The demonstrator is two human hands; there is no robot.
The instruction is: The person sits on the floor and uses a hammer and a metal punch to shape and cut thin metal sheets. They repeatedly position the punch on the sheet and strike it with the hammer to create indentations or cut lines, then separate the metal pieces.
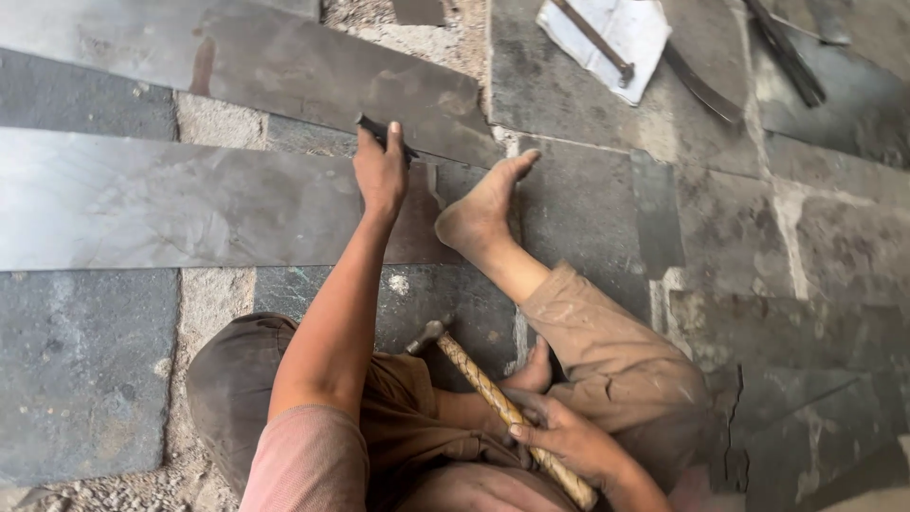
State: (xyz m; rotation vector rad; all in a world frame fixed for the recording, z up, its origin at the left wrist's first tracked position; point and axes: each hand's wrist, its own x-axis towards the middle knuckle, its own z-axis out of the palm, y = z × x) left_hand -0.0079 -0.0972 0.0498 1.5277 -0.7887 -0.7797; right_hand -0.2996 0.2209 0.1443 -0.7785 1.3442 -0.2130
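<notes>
Far left: long grey metal sheet (171, 204) lying flat on the stone-slab floor (85, 370), running from the left edge toward the centre. A second metal sheet (284, 66) lies above it, angled, reaching from upper left to centre.

Left of centre: person's bent knee in dark brown trousers, low in the view. Left hand (381, 171) extended forward, arm straight, resting at the right end of the nearer sheet. Left grip: fingers curled around a short dark chisel (384, 135), which stands tilted with its lower end on the sheet; thumb up along it.

Centre: bare foot (483, 209) planted just beside the left hand, heel on the sheet's right end, toes pointing up and right.

Centre to right, low: hammer (493, 398) with metal head (428, 334) and a wound, light-coloured handle, lying diagonally across the lap, head up and left, clear of the sheet. Right hand (569, 441) closed around the handle near its lower end; right grip wrapped tight on it.

Upper right: white sheet of paper (607, 33) on the floor with a thin rod-like tool (595, 40) across it. A curved dark blade (701, 87) lies just beside the paper. Further right, a dark flat bar (782, 47), well apart from both hands.
</notes>
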